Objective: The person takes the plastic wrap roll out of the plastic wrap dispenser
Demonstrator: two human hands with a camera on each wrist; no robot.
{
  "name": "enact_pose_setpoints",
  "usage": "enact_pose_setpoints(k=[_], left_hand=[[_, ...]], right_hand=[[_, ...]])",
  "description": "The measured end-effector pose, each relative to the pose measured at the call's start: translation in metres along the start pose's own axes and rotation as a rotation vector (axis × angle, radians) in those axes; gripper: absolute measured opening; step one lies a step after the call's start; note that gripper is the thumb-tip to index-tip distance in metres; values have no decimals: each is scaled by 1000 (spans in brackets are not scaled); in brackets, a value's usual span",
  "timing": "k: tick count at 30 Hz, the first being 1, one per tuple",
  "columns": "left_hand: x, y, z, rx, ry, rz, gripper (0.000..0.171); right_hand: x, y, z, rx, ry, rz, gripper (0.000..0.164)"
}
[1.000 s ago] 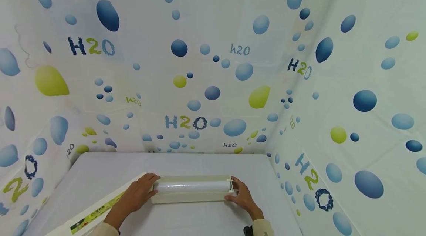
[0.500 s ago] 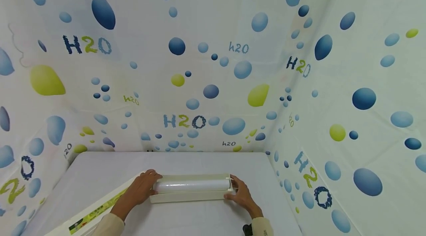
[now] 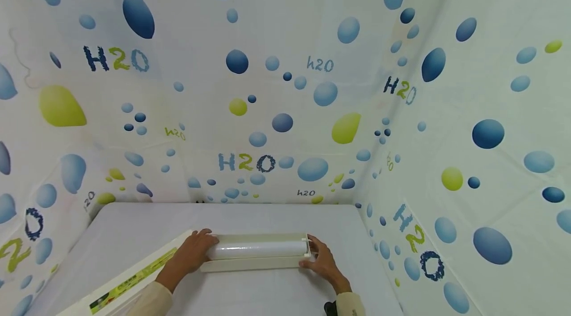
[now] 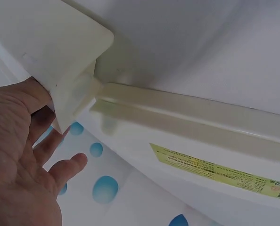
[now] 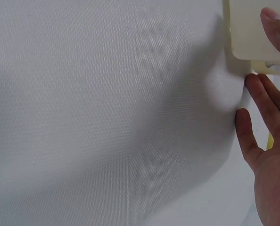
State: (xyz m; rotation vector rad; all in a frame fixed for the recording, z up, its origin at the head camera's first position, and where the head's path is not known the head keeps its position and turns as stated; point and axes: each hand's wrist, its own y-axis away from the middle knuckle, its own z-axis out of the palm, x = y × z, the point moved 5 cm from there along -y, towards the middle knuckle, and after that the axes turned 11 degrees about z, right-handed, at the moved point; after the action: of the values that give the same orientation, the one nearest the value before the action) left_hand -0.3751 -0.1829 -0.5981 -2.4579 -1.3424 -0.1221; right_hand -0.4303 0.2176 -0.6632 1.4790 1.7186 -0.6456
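Backdrop (image 3: 285,24): white sheet printed with blue and green drops and H2O lettering, enclosing the work area at the rear and sides. Tabletop (image 3: 250,296): white textured cover. A long pale panel (image 4: 126,127) lies diagonally on it at my left, its far end just beside the case; contact cannot be confirmed. The cream case (image 3: 254,263) sits crosswise on the tabletop before me, open side visible. A glossy, whitish roll (image 3: 263,248) lies lengthwise inside. My left hand (image 3: 191,254) spans the left end of the case, partly curled around it. My right hand (image 3: 323,260) grips the right end, thumb on the near wall, other fingers spread around the end. A yellow-green label (image 3: 134,280) runs along the panel.
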Motion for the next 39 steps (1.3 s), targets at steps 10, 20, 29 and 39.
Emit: enact_pose_setpoints(k=[10, 20, 29, 39], left_hand=[[-6, -11, 3, -63, 59, -61, 41], [-2, -10, -1, -66, -11, -18, 40], [-5, -3, 3, -61, 108, -47, 37], [2, 4, -4, 101, 4, 104, 41]], right_hand=[[-2, -1, -2, 20, 19, -34, 91], [-7, 0, -2, 0, -5, -15, 90], [-4, 1, 1, -5, -8, 13, 90], [-8, 5, 0, -1, -21, 22, 90]])
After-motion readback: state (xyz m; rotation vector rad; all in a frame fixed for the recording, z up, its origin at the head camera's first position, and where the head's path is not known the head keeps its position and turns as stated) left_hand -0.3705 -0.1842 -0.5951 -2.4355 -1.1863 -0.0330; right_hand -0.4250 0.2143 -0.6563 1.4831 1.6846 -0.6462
